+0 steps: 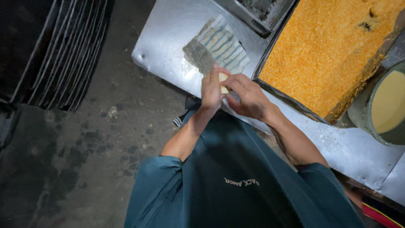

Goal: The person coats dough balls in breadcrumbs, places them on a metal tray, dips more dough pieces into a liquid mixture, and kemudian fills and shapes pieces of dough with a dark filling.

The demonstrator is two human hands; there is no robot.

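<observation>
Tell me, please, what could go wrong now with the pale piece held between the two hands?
1. The pale piece is pinched between the left hand and the right hand at the metal table edge; it might slip to the dirty floor.
2. The striped cloth lies close and looks soiled; touching it could dirty the piece.

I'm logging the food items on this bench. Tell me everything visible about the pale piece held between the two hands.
The pale piece is small, cream-yellow and soft-looking, like dough. Most of it is hidden: the left hand cups it from one side, and the fingers of the right hand press on it from the other. It is held just above the near edge of the metal table, beside a striped cloth.
</observation>
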